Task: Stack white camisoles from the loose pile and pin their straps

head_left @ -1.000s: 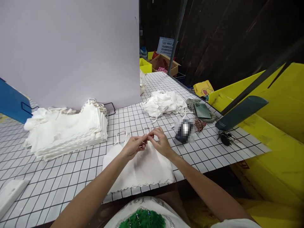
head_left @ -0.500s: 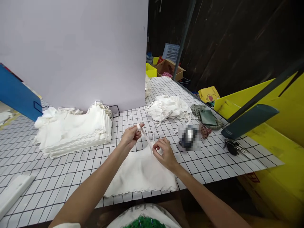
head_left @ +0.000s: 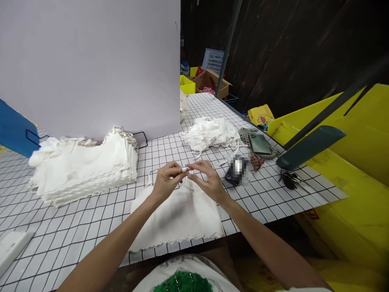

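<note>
At the near edge of the gridded worktop (head_left: 267,194), a white garment (head_left: 179,217) lies flat with its scalloped hem toward the person and its narrow straps toward the far side. Both hands are raised just above its upper edge and meet there: the left hand (head_left: 166,181) pinches one end of a short stretch of white strap (head_left: 184,168) between thumb and fingertips, and the right hand (head_left: 206,180) pinches the other end, so that the two sets of fingertips nearly touch over the strap. Each hand is closed on the strap rather than spread; the rest of the garment rests on the worktop beneath the wrists. To the left, near a pale upright board (head_left: 91,65), sits a neat stack of folded white garments (head_left: 82,168), well apart from the hands. Beyond the right hand lies a loose heap of white pieces (head_left: 211,134), and beside that a green phone (head_left: 259,143) rests on a crocheted pouch. A dark object, blurred in the picture (head_left: 237,170), lies just beside the right hand, and a bunch of keys (head_left: 290,178) lies farther right near the worktop's edge. A white flat object (head_left: 12,245) sits at the lower left corner. Yellow bins (head_left: 358,154) stand to the right of the worktop.
</note>
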Motion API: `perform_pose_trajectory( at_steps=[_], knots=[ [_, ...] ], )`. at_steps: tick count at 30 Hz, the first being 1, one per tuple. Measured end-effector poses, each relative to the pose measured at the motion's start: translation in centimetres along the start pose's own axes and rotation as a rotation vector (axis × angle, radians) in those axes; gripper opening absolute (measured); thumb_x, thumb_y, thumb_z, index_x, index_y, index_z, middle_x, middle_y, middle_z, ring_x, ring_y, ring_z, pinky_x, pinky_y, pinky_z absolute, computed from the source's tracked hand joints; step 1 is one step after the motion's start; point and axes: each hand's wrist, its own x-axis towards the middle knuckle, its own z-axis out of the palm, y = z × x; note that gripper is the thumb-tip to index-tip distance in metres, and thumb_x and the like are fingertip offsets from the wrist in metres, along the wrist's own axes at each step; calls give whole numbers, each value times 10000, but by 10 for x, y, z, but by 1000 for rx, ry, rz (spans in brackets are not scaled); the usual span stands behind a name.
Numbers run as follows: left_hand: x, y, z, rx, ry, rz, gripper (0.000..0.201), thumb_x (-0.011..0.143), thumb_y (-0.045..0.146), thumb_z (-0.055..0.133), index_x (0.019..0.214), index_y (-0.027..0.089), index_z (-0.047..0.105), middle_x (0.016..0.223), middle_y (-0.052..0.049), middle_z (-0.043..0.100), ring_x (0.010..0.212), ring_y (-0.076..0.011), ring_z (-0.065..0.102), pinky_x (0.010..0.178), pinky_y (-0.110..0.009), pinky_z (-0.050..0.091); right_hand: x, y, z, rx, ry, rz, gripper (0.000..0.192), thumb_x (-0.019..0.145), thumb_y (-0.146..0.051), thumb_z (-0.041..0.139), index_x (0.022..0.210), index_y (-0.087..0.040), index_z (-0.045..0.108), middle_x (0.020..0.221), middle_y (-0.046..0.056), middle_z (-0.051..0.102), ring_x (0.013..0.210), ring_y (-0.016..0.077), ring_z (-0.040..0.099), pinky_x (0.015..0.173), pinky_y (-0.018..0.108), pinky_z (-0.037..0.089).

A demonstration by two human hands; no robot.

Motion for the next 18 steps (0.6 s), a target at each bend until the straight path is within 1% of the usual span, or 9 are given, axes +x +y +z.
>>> perform_pose_trajectory(
  at_steps=[2,4,5,8,10,13,15,17,18],
  knots=[
    [-3,0,1,125,-18,88,191,848,312,696,699,215,765,727,-26,568,566,-116,525,547,-281,434,5,-6,5,97,20,29,213,855,-358,746,1063,-315,764,975,45,655,1026,228,568,951,429,486],
    [-4,-2,1,215,1,169,237,881,295,655,675,210,737,723,-30,569,577,-119,518,552,-277,424,7,-8,11,205,58,92,249,829,-373,769,1070,-311,767,985,43,653,1018,218,585,952,424,489],
    [-5,-3,0,253,19,209,241,894,290,638,688,210,733,728,-32,576,586,-121,521,557,-274,424,6,-8,13,261,66,145,287,818,-383,776,1093,-304,761,997,44,657,1019,217,598,951,426,490],
    [-5,-8,-4,368,53,322,207,929,264,593,806,221,754,781,-44,614,626,-124,550,566,-255,428,4,-5,18,395,37,314,342,783,-415,795,1091,-271,755,1061,58,689,1044,234,631,933,430,492],
    [-5,-11,-6,456,51,397,213,951,234,555,886,230,758,822,-48,633,650,-120,568,558,-235,427,2,-3,22,420,14,358,302,775,-422,798,1025,-256,769,1096,63,708,1077,246,630,937,427,483],
    [-4,-17,-5,544,62,524,235,971,193,517,966,234,748,836,-42,638,664,-113,575,538,-212,419,1,-2,27,423,33,342,241,783,-403,794,973,-256,779,1081,52,716,1070,236,625,928,407,477],
    [-3,-18,-3,534,57,569,239,977,184,511,1015,231,742,834,-40,634,674,-114,577,539,-209,426,1,-1,30,447,99,302,186,775,-371,801,917,-252,775,1061,43,712,1040,224,633,899,388,492],
    [-4,-17,-1,470,32,530,245,978,202,512,1071,232,737,830,-40,634,686,-121,585,563,-222,454,2,0,29,448,180,226,126,781,-327,795,865,-243,752,997,36,712,975,210,653,857,375,518],
    [-5,-15,0,409,22,473,245,974,222,522,1095,230,735,826,-40,639,685,-124,591,584,-234,476,4,0,27,415,207,169,99,798,-303,780,862,-240,737,951,32,711,930,203,661,832,370,530]
  ],
)
